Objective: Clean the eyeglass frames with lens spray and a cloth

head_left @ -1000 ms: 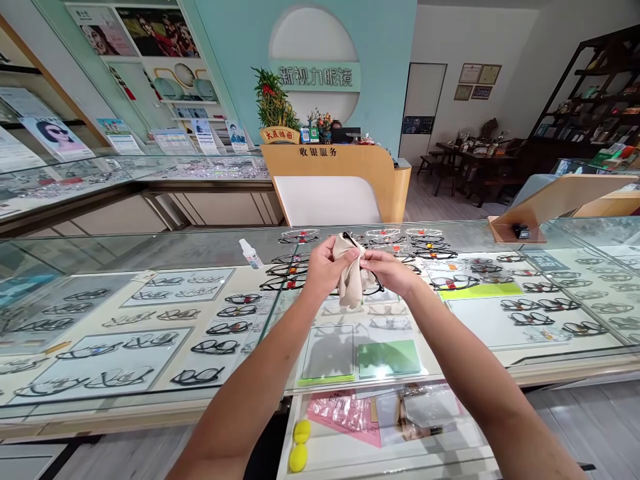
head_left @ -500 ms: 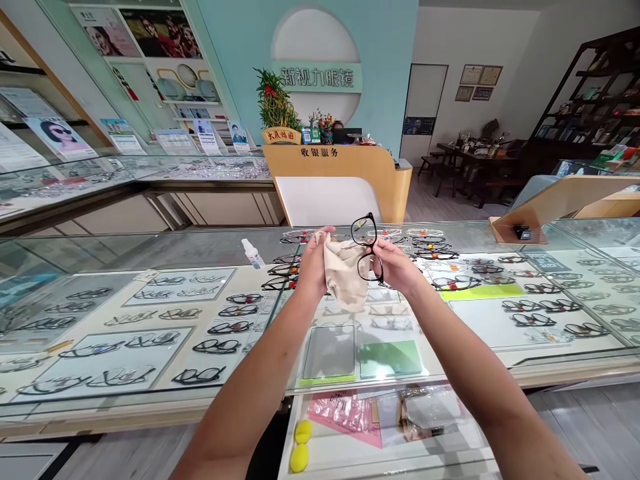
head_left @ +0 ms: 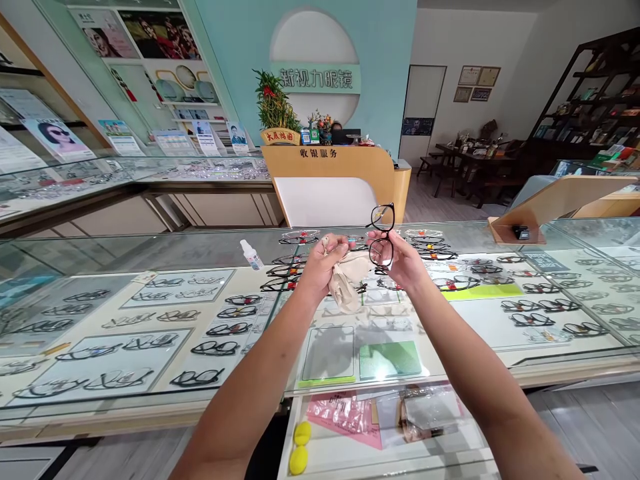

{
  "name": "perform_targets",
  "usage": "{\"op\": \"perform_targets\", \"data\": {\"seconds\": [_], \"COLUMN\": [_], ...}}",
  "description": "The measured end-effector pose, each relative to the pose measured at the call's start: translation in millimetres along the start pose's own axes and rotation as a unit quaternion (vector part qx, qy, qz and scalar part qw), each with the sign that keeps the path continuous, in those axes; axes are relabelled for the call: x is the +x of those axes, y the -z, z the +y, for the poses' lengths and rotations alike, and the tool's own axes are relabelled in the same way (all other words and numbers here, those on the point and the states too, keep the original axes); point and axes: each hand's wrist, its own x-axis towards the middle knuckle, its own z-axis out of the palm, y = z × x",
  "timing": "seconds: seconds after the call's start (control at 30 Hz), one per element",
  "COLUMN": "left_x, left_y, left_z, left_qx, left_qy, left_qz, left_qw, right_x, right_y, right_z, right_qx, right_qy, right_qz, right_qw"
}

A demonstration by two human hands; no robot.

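Left hand was closed on a beige cloth, thumb and fingers pinching its top, bulk hanging loose below. Right hand was part-curled, fingers gripping black glasses near the bridge; frame was on edge, one lens above the other, held up over the counter. Status, my read: lenses were clear of the cloth, so that part was done; cloth edge sat just beside the lower rim, contact unclear. Lens finish too small to judge. Left to do: neither item was set down. Beyond the left hand, off to its left: spray bottle. Past the right hand: more display frames. Nearer the body, below the hands: green pad, then pink packet.
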Motion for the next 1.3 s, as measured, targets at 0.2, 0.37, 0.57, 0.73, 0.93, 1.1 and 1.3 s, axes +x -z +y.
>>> {"op": "perform_targets", "data": {"seconds": [0.2, 0.37, 0.57, 0.73, 0.93, 1.1, 1.3], "left_x": [5, 12, 10, 6, 14, 15, 0], "left_y": [5.0, 12.0, 10.4, 9.6, 21.9, 26.0, 20.2], "left_z": [-4, -4, -6, -4, 10, 16, 12], "left_qx": [-0.025, -0.099, -0.072, -0.042, -0.073, 0.016, 0.295], "left_qy": [0.020, -0.043, -0.095, -0.122, -0.185, -0.165, -0.297], "left_qz": [0.081, 0.116, 0.152, 0.168, 0.189, 0.264, 0.161], "left_qw": [0.996, 0.987, 0.981, 0.977, 0.962, 0.950, 0.894], "right_x": [-3, -11, -27, -32, -35, -34, -23], "right_y": [-5, -19, -44, -56, -55, -45, -41], "right_z": [-2, 14, 52, 66, 64, 44, 29], "right_qx": [-0.025, -0.251, -0.636, -0.739, -0.674, -0.415, -0.227], "right_qy": [0.017, 0.105, 0.195, 0.172, 0.172, 0.165, 0.111], "right_qz": [-0.018, -0.024, -0.048, -0.092, -0.179, -0.106, 0.001], "right_qw": [0.999, 0.962, 0.745, 0.645, 0.696, 0.888, 0.967]}}
